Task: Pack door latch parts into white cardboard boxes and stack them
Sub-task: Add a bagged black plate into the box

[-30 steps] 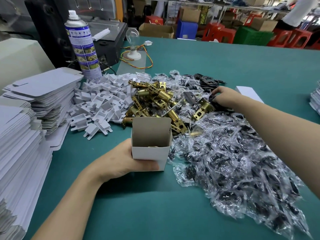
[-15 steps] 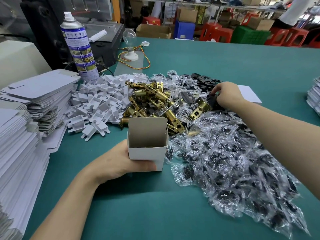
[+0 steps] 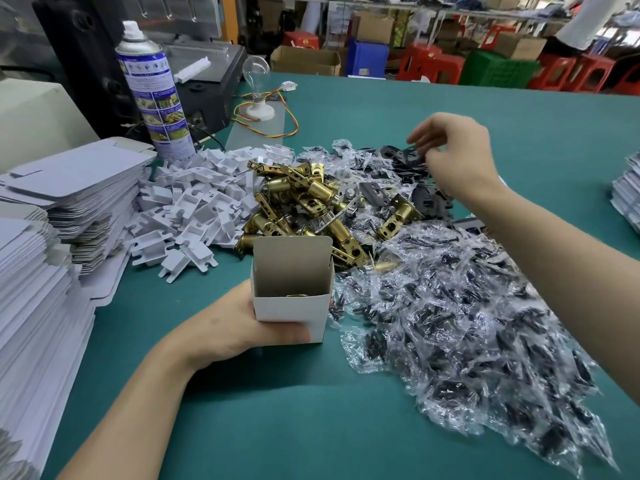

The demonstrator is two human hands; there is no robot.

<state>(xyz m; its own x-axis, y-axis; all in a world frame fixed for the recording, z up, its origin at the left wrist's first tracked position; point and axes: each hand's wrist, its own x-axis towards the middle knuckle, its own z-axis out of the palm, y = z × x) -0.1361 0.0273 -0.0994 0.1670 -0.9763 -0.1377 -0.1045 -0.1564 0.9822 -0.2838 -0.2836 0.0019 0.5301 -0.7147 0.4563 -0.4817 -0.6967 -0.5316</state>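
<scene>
My left hand (image 3: 239,323) grips an open white cardboard box (image 3: 294,306) standing upright on the green table, its flap raised; a brass part shows just inside. Behind the box lies a heap of brass latch bodies (image 3: 301,202). My right hand (image 3: 453,150) is lifted above a pile of dark metal plates (image 3: 426,199) and pinches one dark plate (image 3: 414,155) between thumb and fingers. Several clear bags of black screws (image 3: 467,323) spread across the right side of the table.
White plastic inserts (image 3: 194,202) are piled left of the brass parts. Stacks of flat white box blanks (image 3: 52,230) fill the left edge. A spray can (image 3: 152,95), a bulb on a holder (image 3: 256,81) and a black machine (image 3: 194,74) stand behind.
My right hand has risen from the dark plate pile with one plate pinched in it. My left hand and the box have stayed in place.
</scene>
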